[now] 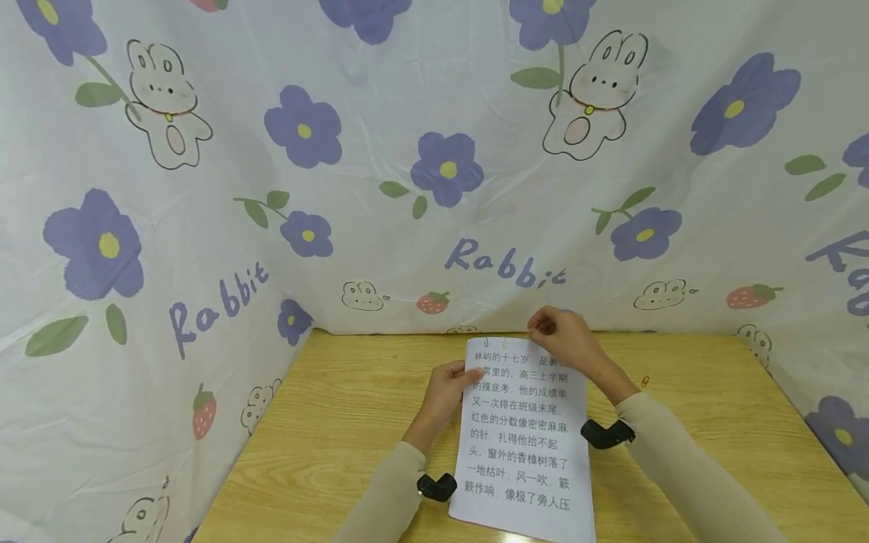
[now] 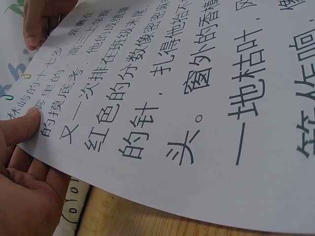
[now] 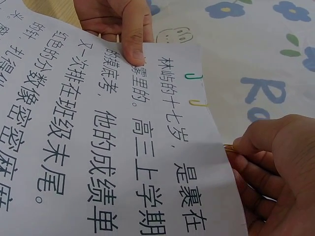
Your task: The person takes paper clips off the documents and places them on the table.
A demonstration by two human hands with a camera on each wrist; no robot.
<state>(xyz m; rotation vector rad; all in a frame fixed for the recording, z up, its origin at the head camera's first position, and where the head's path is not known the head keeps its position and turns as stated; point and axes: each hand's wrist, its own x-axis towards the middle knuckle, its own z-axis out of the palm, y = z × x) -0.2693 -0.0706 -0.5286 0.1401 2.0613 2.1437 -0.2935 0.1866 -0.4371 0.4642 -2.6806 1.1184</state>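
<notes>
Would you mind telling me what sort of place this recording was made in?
Probably a small makeshift desk booth, not a real office: a wooden table hemmed on three sides by a rabbit-and-flower printed cloth. On it lie only a printed sheet and a spare paper clip.

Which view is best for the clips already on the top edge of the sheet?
Right wrist: a green clip and a yellow clip sit sharp on the sheet edge. Left wrist shows them small at the far corner. Head shows tiny specks.
</notes>
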